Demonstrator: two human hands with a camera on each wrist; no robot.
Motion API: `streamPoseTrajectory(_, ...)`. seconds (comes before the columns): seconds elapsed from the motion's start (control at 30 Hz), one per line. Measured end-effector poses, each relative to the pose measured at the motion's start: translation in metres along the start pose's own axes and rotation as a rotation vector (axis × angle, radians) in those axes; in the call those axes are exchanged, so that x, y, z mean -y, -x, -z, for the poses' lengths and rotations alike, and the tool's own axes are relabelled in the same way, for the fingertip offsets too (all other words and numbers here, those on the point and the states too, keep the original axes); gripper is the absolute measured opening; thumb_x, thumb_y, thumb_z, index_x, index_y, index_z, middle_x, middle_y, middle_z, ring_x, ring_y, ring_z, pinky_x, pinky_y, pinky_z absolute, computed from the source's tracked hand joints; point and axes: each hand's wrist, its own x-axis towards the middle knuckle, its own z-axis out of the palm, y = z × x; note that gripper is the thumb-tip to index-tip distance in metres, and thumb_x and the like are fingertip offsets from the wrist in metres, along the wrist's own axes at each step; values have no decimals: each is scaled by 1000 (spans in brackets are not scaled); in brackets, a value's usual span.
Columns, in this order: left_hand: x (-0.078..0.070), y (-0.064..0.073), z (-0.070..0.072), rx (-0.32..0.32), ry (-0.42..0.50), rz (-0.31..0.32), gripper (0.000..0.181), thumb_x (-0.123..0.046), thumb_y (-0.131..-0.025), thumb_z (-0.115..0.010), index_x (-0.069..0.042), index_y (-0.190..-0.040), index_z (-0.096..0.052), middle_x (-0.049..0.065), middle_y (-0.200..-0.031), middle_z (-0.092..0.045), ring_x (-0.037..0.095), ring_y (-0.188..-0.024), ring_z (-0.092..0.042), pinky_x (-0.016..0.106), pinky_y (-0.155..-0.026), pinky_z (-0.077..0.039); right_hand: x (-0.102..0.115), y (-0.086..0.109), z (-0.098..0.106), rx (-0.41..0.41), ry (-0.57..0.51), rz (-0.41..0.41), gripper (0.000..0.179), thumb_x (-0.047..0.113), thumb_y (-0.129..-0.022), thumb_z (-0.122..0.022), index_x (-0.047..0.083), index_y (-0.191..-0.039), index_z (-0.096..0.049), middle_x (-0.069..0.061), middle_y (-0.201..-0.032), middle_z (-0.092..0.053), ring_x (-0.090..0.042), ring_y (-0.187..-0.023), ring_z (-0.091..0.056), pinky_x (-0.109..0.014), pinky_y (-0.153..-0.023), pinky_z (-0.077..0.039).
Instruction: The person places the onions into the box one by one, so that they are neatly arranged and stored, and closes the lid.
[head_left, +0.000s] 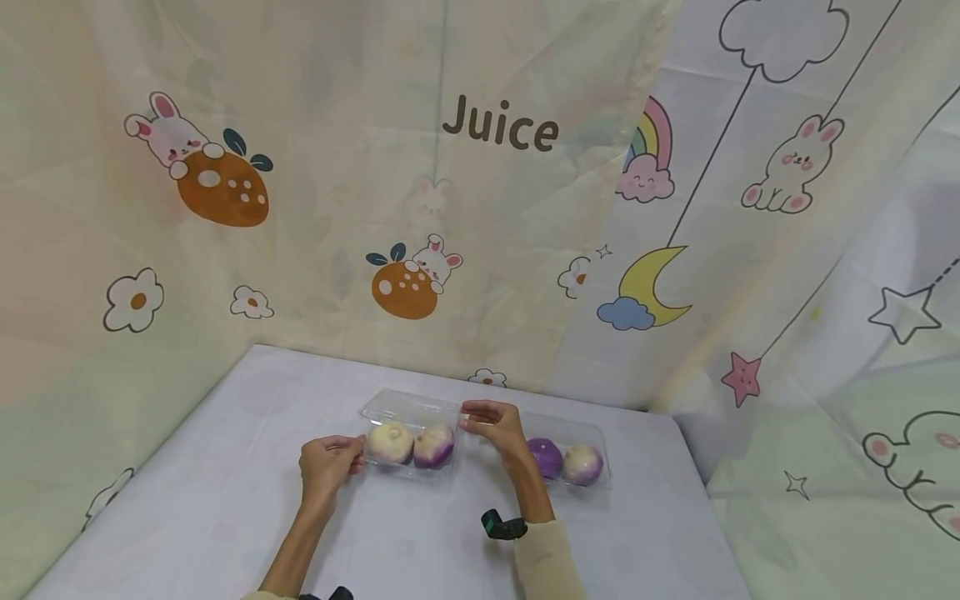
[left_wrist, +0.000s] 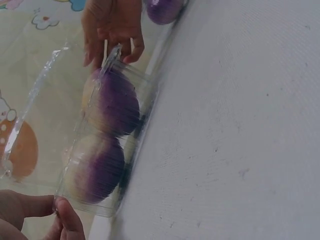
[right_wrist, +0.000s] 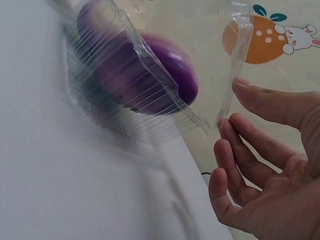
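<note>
A clear plastic clamshell box (head_left: 420,473) stands on the table with its lid (head_left: 408,406) raised at the back. Inside sit two round vegetables, one mostly cream (head_left: 391,442) and one cream and purple (head_left: 434,447). My left hand (head_left: 326,468) pinches the box's left edge between thumb and fingertips, seen closely in the left wrist view. At the other end, my right hand (head_left: 497,425) pinches the right edge of the lid; in the right wrist view the thumb (right_wrist: 265,102) is on one side of that edge and the index finger on the other.
To the right, partly behind my right forearm, a second clear box (head_left: 606,457) holds a purple round vegetable (head_left: 545,458) and a cream-and-purple one (head_left: 582,464). The white-covered table (head_left: 225,492) meets printed curtains (head_left: 315,250) at the back and sides.
</note>
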Motion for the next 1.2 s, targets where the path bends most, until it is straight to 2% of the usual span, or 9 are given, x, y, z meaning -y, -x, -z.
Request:
streamPoseTrajectory(0.23,0,1,2,16,21,-3,28,-12,-104,-74,16,-108,-72,6,-72,-79,12,-60,-73,20,-57,-64,-9,-4,1,-23,-13,-58,43,5,-84,-91,-2,-125,-78,-15,-123,-82,-12,-104,-76,-16,-89,-61)
streamPoseTrajectory(0.47,0,2,3,23,66,17,34,-17,-108,-69,17,-108,-72,3,-71,-77,8,-58,-71,21,-57,-65,-9,-2,-1,-25,-6,-45,44,5,-82,-93,0,-124,-79,-16,-123,-82,-16,-106,-75,-18,-87,-62)
streamPoseTrajectory(0.57,0,2,5,31,76,18,45,-25,-113,-61,18,-109,-72,4,-74,-77,9,-61,-72,21,-60,-66,-8,-2,-2,-28,10,-47,44,5,-82,-92,0,-124,-79,-15,-123,-82,-15,-106,-74,-18,-87,-62)
streamPoseTrajectory(0.67,-1,1,7,56,81,19,63,-40,-117,-49,18,-110,-72,4,-78,-78,9,-66,-75,21,-63,-67,-5,-1,-2,-35,30,-38,43,3,-82,-92,-1,-124,-78,-16,-122,-82,-17,-107,-74,-18,-87,-61)
streamPoseTrajectory(0.73,-2,-1,9,85,92,33,75,-50,-117,-40,19,-111,-71,6,-80,-79,11,-68,-77,22,-65,-68,-4,-1,-3,-44,37,-36,43,3,-82,-92,-1,-123,-79,-17,-122,-82,-17,-107,-74,-18,-87,-61)
streamPoseTrajectory(0.8,-3,-1,10,107,119,61,82,-56,-116,-38,19,-112,-71,6,-80,-80,13,-68,-77,23,-66,-68,-3,0,-4,-54,51,-41,43,1,-82,-91,-1,-123,-79,-18,-123,-82,-19,-108,-74,-18,-87,-60)
streamPoseTrajectory(0.9,-5,0,11,120,139,91,85,-61,-114,-41,18,-112,-71,5,-80,-79,16,-69,-79,24,-67,-69,0,1,-5,-58,70,-50,43,0,-82,-91,-1,-124,-78,-20,-125,-81,-27,-113,-75,-19,-89,-60)
streamPoseTrajectory(1.03,-6,1,11,125,138,95,77,-59,-112,-51,15,-112,-71,5,-81,-78,17,-71,-78,24,-68,-69,3,5,-5,-42,104,-25,43,1,-85,-90,-5,-125,-76,-22,-126,-80,-39,-120,-73,-23,-93,-62)
streamPoseTrajectory(1.2,-6,-1,10,113,142,92,59,-43,-112,-60,15,-111,-73,4,-80,-78,14,-69,-76,26,-67,-69,-2,2,-3,-31,98,13,43,5,-85,-91,-2,-124,-77,-16,-122,-82,-30,-115,-74,-21,-90,-63)
